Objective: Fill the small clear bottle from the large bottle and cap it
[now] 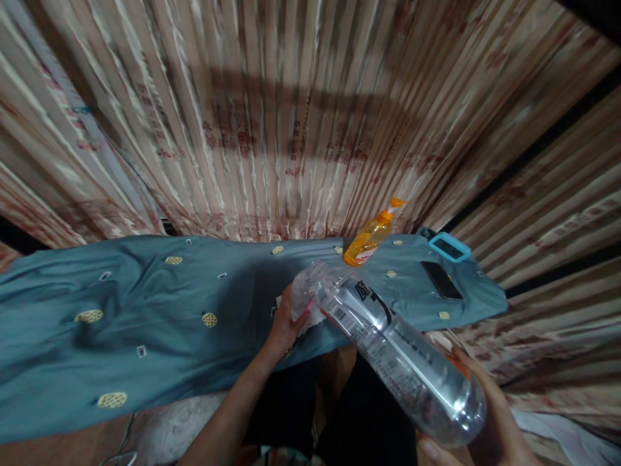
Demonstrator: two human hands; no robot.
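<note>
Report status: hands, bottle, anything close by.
Left hand grips the neck end of the bottle; right hand cups its base. Bottle tilted over blue cloth. Orange pump bottle and phone just beyond.

Striped beige-and-brown curtain (291, 116) covers the wall behind. Teal cloth (121, 310) with yellow patches drapes the table; dim light, shadow across the curtain.
</note>
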